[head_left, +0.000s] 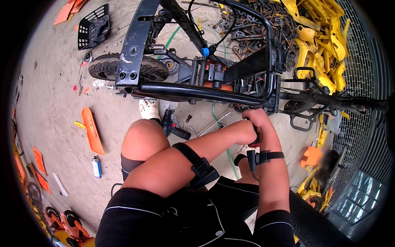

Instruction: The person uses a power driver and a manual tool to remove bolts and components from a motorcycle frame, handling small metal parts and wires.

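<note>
The black metal frame [197, 91] of a small two-wheeled vehicle lies across in front of me, its treaded tyre [103, 68] at the left. My left hand [245, 131] is closed around a black and red tool [256, 142], most of which the hands hide. Just beyond it, my right hand [256, 117] is curled beneath the right end of the frame's lower tube; what its fingers grip is hidden. A black cordless drill [175, 127] lies on the floor by my shoe, near a small dark socket-like piece [189, 119] and a bent metal rod [214, 123].
Orange plastic panel [92, 131], spray can [96, 166] and black basket [94, 29] are on the floor at left. Rusty metal parts [255, 31] and yellow plastic covers [329, 45] pile up at the far right. A green hose or cord [231, 160] runs underneath.
</note>
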A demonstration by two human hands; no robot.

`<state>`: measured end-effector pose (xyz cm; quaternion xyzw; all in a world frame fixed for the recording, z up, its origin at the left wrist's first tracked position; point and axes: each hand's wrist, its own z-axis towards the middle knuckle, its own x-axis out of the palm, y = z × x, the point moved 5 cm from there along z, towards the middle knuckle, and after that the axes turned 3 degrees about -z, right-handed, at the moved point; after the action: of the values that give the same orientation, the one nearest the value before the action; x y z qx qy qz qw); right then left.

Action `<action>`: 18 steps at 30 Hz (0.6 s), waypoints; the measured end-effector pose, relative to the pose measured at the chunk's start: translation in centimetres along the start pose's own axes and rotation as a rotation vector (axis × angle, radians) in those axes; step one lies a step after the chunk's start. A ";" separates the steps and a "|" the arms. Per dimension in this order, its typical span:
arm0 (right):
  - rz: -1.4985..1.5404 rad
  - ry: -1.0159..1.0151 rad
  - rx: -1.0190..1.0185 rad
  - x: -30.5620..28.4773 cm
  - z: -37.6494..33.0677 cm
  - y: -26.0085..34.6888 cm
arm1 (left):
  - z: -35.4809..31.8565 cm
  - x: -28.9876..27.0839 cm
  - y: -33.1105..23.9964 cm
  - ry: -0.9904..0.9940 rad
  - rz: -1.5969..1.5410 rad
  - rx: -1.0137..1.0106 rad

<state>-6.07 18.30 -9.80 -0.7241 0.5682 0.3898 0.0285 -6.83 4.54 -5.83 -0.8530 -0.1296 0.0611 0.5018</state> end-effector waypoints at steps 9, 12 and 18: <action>0.296 0.025 0.168 0.4 -2.3 0.8 | -1.9 -1.1 0.1 -0.117 -0.115 -0.115; 0.359 -0.004 0.122 0.6 -2.3 0.4 | -2.2 -0.1 1.0 -0.145 -0.105 -0.206; 0.352 0.034 0.181 1.3 -2.9 1.5 | 0.4 4.0 4.3 0.019 -0.024 -0.141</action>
<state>-5.70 15.31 -7.97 -0.6145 0.7192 0.3239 0.0154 -2.40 4.00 -9.62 -0.8851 -0.1391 0.0378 0.4425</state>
